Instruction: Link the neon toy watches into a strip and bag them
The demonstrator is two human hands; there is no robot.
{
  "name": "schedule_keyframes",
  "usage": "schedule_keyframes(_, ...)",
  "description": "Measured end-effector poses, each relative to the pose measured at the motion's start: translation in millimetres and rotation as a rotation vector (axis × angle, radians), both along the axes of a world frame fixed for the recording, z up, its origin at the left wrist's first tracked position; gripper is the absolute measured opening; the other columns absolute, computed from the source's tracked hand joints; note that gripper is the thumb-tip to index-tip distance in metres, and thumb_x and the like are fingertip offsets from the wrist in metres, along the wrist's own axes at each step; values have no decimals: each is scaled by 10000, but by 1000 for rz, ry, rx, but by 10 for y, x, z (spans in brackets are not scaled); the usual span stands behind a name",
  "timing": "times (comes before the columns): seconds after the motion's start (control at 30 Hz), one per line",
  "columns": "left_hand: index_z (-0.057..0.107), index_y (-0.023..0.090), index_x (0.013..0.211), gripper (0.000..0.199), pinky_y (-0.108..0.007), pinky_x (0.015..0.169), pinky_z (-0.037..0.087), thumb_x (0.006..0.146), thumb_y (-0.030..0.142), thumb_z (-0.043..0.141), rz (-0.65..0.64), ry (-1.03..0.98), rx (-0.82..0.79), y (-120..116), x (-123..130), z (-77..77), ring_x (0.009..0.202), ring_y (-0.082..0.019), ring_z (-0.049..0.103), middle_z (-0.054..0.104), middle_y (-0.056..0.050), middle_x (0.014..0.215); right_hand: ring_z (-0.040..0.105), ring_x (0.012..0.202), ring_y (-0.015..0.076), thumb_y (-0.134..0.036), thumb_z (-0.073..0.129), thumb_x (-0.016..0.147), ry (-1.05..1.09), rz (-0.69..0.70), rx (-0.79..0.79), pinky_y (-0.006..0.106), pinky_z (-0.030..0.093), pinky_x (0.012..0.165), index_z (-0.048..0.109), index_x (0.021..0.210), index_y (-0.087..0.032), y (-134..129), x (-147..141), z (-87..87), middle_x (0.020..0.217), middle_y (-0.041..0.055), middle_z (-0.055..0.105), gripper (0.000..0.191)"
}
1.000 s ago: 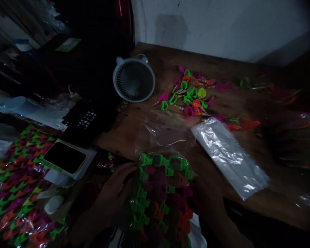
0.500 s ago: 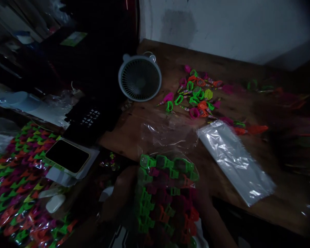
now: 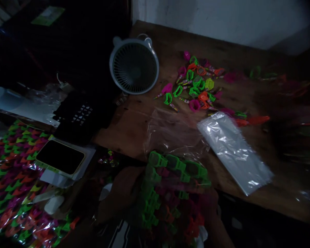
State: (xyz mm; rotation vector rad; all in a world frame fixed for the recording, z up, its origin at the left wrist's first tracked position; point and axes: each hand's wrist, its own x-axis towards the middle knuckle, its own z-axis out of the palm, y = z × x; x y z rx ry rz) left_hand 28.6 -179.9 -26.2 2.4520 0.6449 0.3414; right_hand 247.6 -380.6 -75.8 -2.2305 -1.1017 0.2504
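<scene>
A clear plastic bag (image 3: pixel 175 137) packed with green, pink and orange toy watches (image 3: pixel 173 165) is held low in front of me, its slack upper end stretching over the table edge. My left hand (image 3: pixel 126 184) is closed against the bag's left side. On its right side my right hand (image 3: pixel 210 201) grips too, dim and partly hidden by the bag. Just beyond lies a stack of flat clear bags (image 3: pixel 235 151). Loose toy watches (image 3: pixel 196 86) with patterned straps are scattered farther back on the wooden table (image 3: pixel 129 127).
A small grey fan (image 3: pixel 134 67) stands at the back left of the table. To the left, a phone (image 3: pixel 60 156) rests on papers over a large sheet of wrapped colourful pieces (image 3: pixel 15 179). A dark blurred heap is at the far right, before a pale wall (image 3: pixel 222 20).
The filled bag has shifted slightly right in view, with both hands still on it. The fan, phone and stacked bags appear shifted left or up as the camera moves.
</scene>
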Motion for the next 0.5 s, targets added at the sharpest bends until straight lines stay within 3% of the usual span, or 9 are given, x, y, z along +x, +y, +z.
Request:
schedule_keyframes(0.1,571,177,1134,259,-346,937,457,933,228,415,-36,-48,81,40,2,4,1030,-176,579,637,-76,1079,656,892,257,-319,477,866,-285,18,16,333,532,704,537,1169,-163,86,136,298,1035,132,670,347)
schedule_keyframes(0.17,584,188,1112,266,-312,941,447,925,190,395,-67,-79,130,60,-8,7,1003,-155,593,661,-57,1037,654,903,227,-270,463,897,-486,128,62,302,521,729,487,1234,-167,102,214,434,1031,112,669,352)
schedule_keyframes(0.3,576,189,1113,271,-309,946,443,900,140,416,-122,-114,206,76,-45,24,975,-142,609,677,-42,996,635,853,205,-227,520,888,-689,253,57,301,482,761,535,1172,-154,44,293,575,911,91,668,293)
schedule_keyframes(0.5,587,210,1098,293,-326,896,486,874,118,423,-179,-125,269,78,-98,72,923,-159,624,680,-38,956,531,662,161,-151,486,871,-720,463,31,316,416,679,594,1049,-100,-130,246,723,742,70,619,214)
